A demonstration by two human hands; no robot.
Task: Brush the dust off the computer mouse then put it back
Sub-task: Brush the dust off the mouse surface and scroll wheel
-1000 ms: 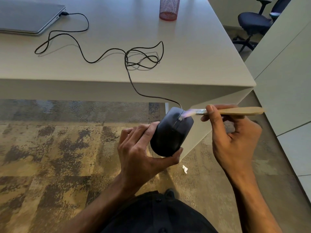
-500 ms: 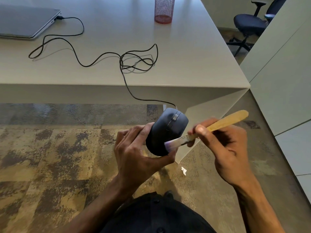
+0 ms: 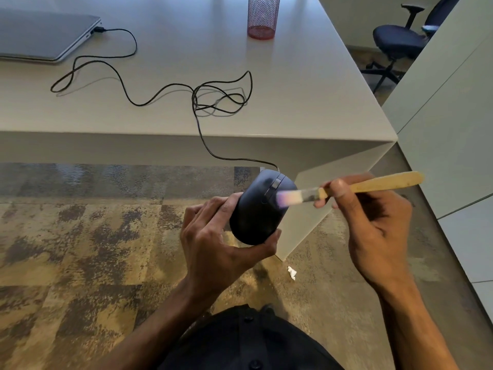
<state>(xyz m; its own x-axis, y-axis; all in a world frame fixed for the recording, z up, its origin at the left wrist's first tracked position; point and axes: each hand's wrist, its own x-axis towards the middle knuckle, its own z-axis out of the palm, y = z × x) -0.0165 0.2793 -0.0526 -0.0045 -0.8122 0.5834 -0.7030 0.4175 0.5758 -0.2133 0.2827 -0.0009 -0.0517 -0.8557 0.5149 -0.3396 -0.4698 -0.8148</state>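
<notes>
We see a red mesh pen cup (image 3: pixel 263 18) standing on the surface (image 3: pixel 306 84); its contents we cannot make out. Our left hand (image 3: pixel 216 244) is curled around the black computer mouse (image 3: pixel 262 208), held off the surface above the floor. Our right hand (image 3: pixel 373 220) pinches a wooden-handled brush (image 3: pixel 373 185), its bristles touching the mouse's top near the scroll wheel.

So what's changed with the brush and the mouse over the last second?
The brush in the right hand swept from the mouse's front down to its lower side, and is now back up with the bristles near the scroll wheel. The left hand holds the mouse as before, off the desk. Cable and laptop unchanged.
</notes>
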